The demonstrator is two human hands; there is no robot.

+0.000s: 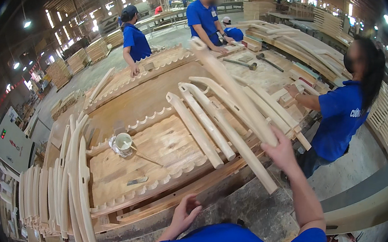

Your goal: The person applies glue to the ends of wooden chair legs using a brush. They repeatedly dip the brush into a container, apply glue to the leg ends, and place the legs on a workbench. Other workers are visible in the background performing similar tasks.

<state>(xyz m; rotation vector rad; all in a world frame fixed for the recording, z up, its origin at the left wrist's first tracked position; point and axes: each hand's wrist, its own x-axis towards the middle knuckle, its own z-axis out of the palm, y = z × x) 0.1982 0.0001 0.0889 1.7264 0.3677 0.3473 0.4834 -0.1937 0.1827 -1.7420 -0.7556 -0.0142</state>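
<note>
My right hand (279, 151) is closed round the near end of a long, pale, slightly curved wooden post (234, 93). The post slants up and away to the left, its far end above the worktable. My left hand (186, 213) is by the table's near edge in front of my body, fingers loosely bent and apart, with nothing in it. Three similar slotted posts lie side by side below the held one: a left post (195, 131), a middle post (208, 125) and a longer right post (242, 152), which reaches past the table edge.
On the wooden worktable (168, 139), with scalloped rails, are a white pot (123, 142), a thin stick (150, 158) and a flat grey piece (137, 181). Curved posts (73, 169) lean at the left. Hammers (252, 66) lie farther off. Co-workers in blue stand across and right.
</note>
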